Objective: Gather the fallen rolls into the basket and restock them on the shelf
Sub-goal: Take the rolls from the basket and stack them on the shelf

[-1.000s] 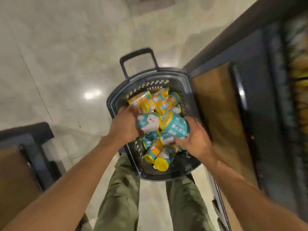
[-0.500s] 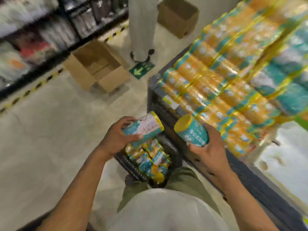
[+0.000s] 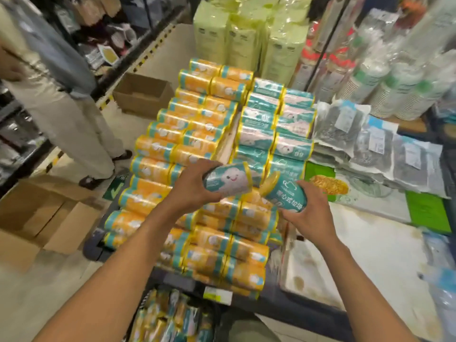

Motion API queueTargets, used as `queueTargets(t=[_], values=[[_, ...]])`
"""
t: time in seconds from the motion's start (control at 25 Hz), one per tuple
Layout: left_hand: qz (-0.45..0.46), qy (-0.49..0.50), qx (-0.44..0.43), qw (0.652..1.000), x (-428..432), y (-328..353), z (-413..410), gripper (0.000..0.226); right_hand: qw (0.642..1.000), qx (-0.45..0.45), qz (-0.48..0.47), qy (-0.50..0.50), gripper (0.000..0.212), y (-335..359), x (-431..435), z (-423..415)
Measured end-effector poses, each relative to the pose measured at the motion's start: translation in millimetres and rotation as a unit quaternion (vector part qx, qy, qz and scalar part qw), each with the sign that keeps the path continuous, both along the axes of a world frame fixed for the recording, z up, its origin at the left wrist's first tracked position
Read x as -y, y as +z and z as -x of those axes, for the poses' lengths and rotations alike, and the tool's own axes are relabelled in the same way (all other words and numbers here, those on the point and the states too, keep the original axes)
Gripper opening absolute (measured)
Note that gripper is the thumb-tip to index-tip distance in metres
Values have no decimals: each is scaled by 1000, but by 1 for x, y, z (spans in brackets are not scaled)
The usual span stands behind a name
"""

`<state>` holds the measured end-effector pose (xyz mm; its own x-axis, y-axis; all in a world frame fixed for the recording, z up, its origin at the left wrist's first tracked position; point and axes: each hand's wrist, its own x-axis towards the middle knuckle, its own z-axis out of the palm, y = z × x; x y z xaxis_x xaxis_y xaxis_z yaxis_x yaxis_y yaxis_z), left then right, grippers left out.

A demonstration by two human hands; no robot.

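Over shelf (image 3: 291, 308): each hand holds one teal roll.
Left hand (image 3: 191, 187), right hand (image 3: 307, 213) fingers wrap mid-body; rolls look light, film slick.

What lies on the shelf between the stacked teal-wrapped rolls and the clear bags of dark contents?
Nothing: in the head view the stacked teal rolls directly adjoin the clear bags of dark contents; the shelf shows no other item between.

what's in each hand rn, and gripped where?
Left hand: teal roll with a cloud face, gripped around one end. Right hand: a second teal roll, cupped around its lower body, yellow end free.
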<state>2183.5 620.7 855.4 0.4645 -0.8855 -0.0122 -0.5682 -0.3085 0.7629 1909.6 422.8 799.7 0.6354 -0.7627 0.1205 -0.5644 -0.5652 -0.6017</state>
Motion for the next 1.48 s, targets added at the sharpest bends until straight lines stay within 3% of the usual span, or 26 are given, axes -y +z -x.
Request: queueTargets(t=[0.12, 0.32, 0.52, 0.6, 0.76, 0.88, 1.04, 1.16, 1.32, 1.48], values=[[-23, -62, 110, 992, 87, -17, -16, 73, 998, -35, 44, 15, 76, -12, 68, -18], [-22, -104, 193, 976, 169, -63, -28, 69, 994, -78, 67, 41, 80, -43, 127, -45], [-39, -98, 231, 967, 176, -91, -35, 77, 990, -88, 99, 49, 78, -57, 139, -52], [-27, -54, 189, 980, 161, -86, -30, 78, 990, -80, 110, 29, 78, -50, 129, -50], [18, 72, 113, 991, 61, -63, -11, 65, 991, -22, 125, 31, 67, -31, 53, -44], [29, 200, 105, 974, -84, -61, 12, 57, 993, 10, 41, 114, 63, -27, -55, -56], [-89, 383, 30, 919, -284, -98, 67, 55, 964, 11, -56, 259, 58, -36, -202, -66], [-155, 443, -57, 881, -389, -156, 111, 57, 930, -39, -116, 347, 56, -62, -286, -72], [-211, 440, -140, 862, -469, -280, 146, 61, 882, -155, -173, 410, 58, -178, -373, -80], [-220, 466, -214, 830, -487, -450, 160, 61, 850, -276, -204, 401, 58, -360, -418, -110]])
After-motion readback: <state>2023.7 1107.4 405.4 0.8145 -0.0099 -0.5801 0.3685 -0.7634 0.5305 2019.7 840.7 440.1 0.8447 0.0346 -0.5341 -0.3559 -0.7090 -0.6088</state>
